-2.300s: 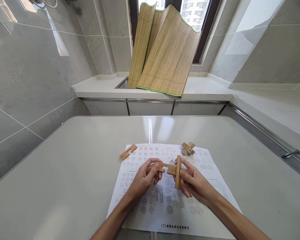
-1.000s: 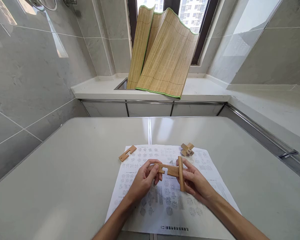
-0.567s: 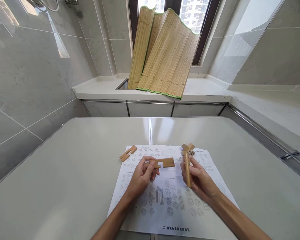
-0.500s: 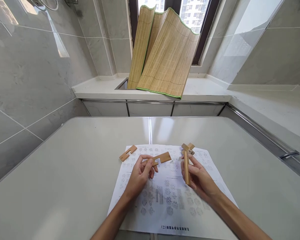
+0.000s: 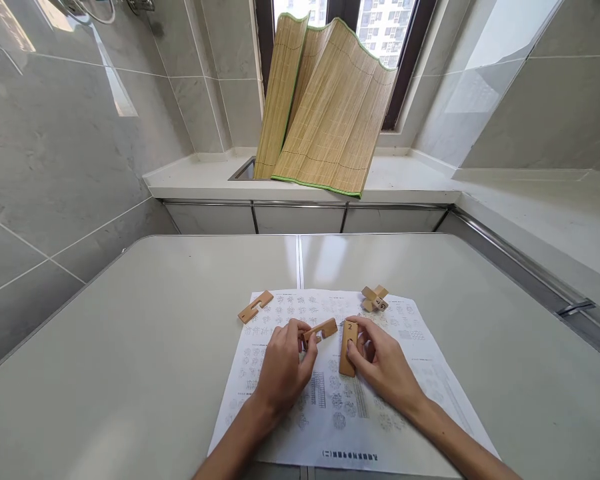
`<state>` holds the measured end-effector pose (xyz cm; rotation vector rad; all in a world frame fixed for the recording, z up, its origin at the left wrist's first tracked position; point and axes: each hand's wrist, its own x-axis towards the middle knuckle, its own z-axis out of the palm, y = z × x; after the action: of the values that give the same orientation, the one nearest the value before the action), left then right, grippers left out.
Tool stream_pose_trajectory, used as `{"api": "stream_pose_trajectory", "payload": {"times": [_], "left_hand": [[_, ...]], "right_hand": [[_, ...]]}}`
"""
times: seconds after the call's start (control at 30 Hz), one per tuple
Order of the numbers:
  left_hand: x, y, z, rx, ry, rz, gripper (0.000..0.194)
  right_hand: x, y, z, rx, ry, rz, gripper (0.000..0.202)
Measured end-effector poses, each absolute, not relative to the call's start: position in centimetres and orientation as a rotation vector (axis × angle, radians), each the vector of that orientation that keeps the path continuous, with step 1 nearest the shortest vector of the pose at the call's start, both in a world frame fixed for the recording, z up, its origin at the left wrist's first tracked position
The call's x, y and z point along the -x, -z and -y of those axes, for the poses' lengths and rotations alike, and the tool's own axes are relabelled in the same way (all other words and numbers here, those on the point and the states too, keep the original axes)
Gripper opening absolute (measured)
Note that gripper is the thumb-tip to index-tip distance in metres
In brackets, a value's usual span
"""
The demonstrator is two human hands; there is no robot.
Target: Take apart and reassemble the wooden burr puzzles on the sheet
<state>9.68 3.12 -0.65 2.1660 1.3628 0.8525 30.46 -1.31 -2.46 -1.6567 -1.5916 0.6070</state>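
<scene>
My left hand (image 5: 286,360) is closed on a notched wooden puzzle piece (image 5: 326,328), its free end pointing to the right. In my right hand (image 5: 380,357) is a flat wooden puzzle piece marked 2 (image 5: 349,350), held upright between thumb and fingers. The two pieces are close together but apart. Both hands are over a printed instruction sheet (image 5: 340,440). Another notched wooden piece (image 5: 256,307) lies at the sheet's upper left edge. An assembled wooden cross puzzle (image 5: 375,299) sits at its upper right.
The sheet lies on a pale tabletop (image 5: 105,373) with a seam down its middle. Behind it, a folded bamboo mat (image 5: 330,113) leans on a white ledge (image 5: 410,177) against the window. Grey tiled walls (image 5: 70,133) stand at both sides.
My right hand has moved left and turned its piece so the broad face with the 2 shows. My left hand has rolled over, tilting its notched piece. The cross puzzle is now uncovered.
</scene>
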Motion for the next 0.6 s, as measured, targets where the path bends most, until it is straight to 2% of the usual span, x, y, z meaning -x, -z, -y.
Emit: {"api": "stream_pose_trajectory", "payload": {"times": [0.13,0.27,0.6], "left_hand": [[-9.7,1.0,-3.2,-2.292,-0.781,-1.236,0.008],[-9.7,1.2,-3.0,-2.418,-0.683,-1.115,0.018],[-9.7,1.0,-2.8,-2.561,-0.656,-1.146,0.017]], "right_hand": [[-30.6,2.9,1.1,1.718,-0.352,1.686,0.025],[-30.7,3.5,0.9,1.729,-0.227,1.763,0.022],[-30.6,3.6,0.7,1.669,-0.296,1.804,0.023]]}}
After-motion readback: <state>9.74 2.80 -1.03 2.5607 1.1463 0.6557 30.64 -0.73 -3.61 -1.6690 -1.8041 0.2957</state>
